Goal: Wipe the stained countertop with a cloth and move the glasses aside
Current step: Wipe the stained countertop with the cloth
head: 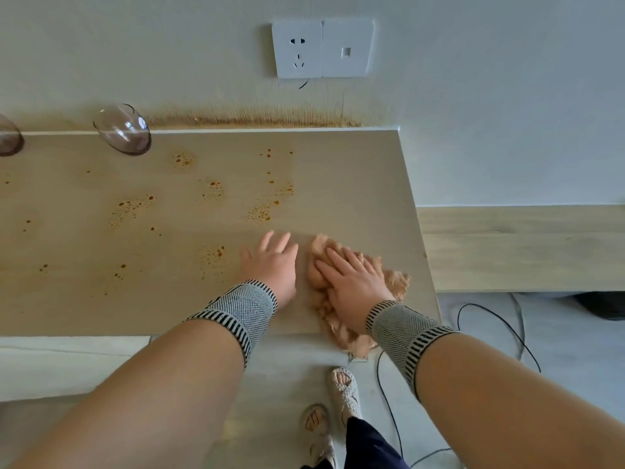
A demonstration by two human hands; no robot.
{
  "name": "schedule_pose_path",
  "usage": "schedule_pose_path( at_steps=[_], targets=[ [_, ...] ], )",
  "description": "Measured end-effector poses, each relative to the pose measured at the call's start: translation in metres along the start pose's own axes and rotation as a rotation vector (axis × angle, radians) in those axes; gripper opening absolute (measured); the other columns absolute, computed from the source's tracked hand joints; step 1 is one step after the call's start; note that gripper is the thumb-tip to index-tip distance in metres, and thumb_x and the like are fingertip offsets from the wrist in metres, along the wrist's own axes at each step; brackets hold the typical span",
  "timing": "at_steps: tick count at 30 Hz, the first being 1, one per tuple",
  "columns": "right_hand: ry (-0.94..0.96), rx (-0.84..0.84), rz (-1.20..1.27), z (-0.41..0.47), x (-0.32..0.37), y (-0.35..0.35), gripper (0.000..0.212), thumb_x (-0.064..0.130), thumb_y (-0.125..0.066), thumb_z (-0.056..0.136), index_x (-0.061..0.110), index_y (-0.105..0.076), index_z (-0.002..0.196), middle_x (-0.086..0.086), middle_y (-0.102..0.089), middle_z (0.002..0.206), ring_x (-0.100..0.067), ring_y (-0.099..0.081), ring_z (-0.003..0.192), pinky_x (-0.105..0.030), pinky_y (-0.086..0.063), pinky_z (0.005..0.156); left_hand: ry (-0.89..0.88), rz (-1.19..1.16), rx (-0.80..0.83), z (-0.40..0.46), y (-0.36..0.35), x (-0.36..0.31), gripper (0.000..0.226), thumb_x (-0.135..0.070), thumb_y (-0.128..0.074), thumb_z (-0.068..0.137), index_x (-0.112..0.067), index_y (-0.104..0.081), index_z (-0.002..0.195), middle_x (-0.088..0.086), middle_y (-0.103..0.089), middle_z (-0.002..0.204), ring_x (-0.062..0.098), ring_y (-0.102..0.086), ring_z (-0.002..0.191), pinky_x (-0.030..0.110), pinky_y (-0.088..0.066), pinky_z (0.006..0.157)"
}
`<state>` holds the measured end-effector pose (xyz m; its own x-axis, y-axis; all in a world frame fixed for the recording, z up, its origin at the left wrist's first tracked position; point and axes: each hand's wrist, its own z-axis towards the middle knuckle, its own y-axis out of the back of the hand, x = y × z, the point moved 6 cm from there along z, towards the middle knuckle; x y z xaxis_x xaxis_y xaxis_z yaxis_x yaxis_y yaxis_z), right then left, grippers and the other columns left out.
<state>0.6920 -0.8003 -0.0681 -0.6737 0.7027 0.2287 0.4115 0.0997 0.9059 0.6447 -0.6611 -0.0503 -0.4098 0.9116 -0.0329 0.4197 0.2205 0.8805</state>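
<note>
Keep right hand (351, 282) flat on cloth (395, 282) at countertop (101, 299) five o'clock, left hand (274, 262) splayed alongside, sweep toward ten o'clock stains (260, 211), short of glasses (123, 130).

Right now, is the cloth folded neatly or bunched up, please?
Bunched up: the cloth lies crumpled under the flat right hand, its ragged end hanging over the countertop edge.

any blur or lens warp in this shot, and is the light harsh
Head view: wide-angle warp tilts the glass outward and bows the countertop edge; left hand fingertips slightly motion-blurred, right hand on the cloth sharper; light soft and even, no hard shadows, small glare on the glass.
</note>
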Motion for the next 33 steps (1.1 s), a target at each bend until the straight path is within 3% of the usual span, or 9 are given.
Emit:
schedule_pose_path(
  at_steps=[6,11,13,17,20,25,27,30,33],
  targets=[
    [-0.611,-0.117,0.174,0.006,-0.066,0.018,0.064,0.032,-0.033,0.1,0.016,-0.008,0.157,-0.009,0.005,0.165,-0.035,0.009,0.151,-0.051,0.002,0.122,0.013,-0.021,0.109,0.008,-0.007,0.002,0.078,-0.006,-0.04,0.093,-0.025,-0.002,0.158,-0.009,0.013,0.164,0.024,0.019,0.15,0.062,0.002,0.117],
    [-0.062,0.008,0.036,0.032,0.014,0.013,0.071,0.038,-0.036,0.097,0.025,-0.003,0.158,-0.001,0.012,0.165,-0.029,0.014,0.151,-0.049,0.007,0.12,-0.007,-0.061,0.125,0.011,-0.001,0.005,0.076,-0.009,-0.044,0.092,-0.026,-0.01,0.158,-0.012,0.006,0.165,0.022,0.016,0.15,0.063,-0.001,0.116],
    [0.032,0.095,-0.044,0.037,0.009,0.021,0.069,0.033,-0.036,0.098,0.031,-0.003,0.158,0.005,0.013,0.165,-0.024,0.013,0.151,-0.048,0.006,0.12,-0.004,-0.074,0.088,0.009,0.001,0.006,0.075,-0.01,-0.044,0.092,-0.029,-0.012,0.157,-0.014,0.003,0.165,0.022,0.014,0.151,0.062,0.0,0.116],
    [-0.425,-0.03,0.059,0.037,-0.067,0.042,0.065,0.026,-0.038,0.09,0.028,-0.019,0.153,-0.001,-0.003,0.165,-0.03,0.0,0.15,-0.056,-0.005,0.119,0.021,-0.084,0.088,0.009,-0.001,0.007,0.075,-0.007,-0.042,0.094,-0.033,-0.012,0.157,-0.016,0.004,0.164,0.024,0.013,0.151,0.064,0.001,0.117],
    [-0.604,-0.026,0.046,0.04,-0.074,0.039,0.07,0.043,-0.033,0.097,0.019,-0.007,0.157,-0.008,0.005,0.165,-0.034,0.009,0.15,-0.058,0.001,0.119,0.023,-0.081,0.098,0.011,0.0,0.006,0.077,-0.007,-0.045,0.092,-0.033,-0.014,0.157,-0.015,0.002,0.164,0.024,0.012,0.151,0.064,-0.002,0.118],
    [0.014,0.031,0.01,0.055,0.021,0.022,0.063,0.031,-0.033,0.101,0.029,-0.007,0.157,0.004,0.008,0.166,-0.024,0.013,0.151,-0.052,0.004,0.121,0.006,-0.039,0.041,0.019,0.005,0.006,0.052,-0.02,-0.047,0.093,-0.033,-0.047,0.143,-0.009,-0.014,0.163,0.021,0.007,0.151,0.063,-0.005,0.117],
    [0.114,0.049,-0.042,0.054,0.014,0.023,0.061,0.028,-0.033,0.102,0.034,-0.008,0.157,0.011,0.008,0.165,-0.019,0.011,0.151,-0.049,0.006,0.121,-0.008,-0.036,0.03,0.02,0.008,0.006,0.048,-0.022,-0.046,0.094,-0.031,-0.051,0.14,-0.009,-0.018,0.162,0.021,0.006,0.151,0.064,-0.002,0.117],
    [-0.139,-0.06,0.048,0.057,-0.05,0.035,0.06,0.026,-0.036,0.1,0.034,-0.016,0.156,0.008,0.001,0.166,-0.017,0.007,0.152,-0.046,0.005,0.122,-0.014,-0.054,-0.025,0.019,0.011,0.009,0.049,-0.023,-0.045,0.097,-0.03,-0.045,0.145,-0.008,-0.021,0.162,0.02,0.005,0.152,0.064,-0.001,0.117],
    [-0.565,-0.155,0.184,0.051,-0.095,0.046,0.061,0.031,-0.035,0.1,0.024,-0.011,0.156,-0.002,-0.001,0.166,-0.024,0.004,0.152,-0.049,0.0,0.122,0.021,-0.044,-0.075,0.021,0.013,0.014,0.057,-0.035,-0.044,0.1,-0.029,-0.026,0.154,-0.006,-0.001,0.165,0.021,0.008,0.152,0.064,-0.004,0.117]
  ],
)
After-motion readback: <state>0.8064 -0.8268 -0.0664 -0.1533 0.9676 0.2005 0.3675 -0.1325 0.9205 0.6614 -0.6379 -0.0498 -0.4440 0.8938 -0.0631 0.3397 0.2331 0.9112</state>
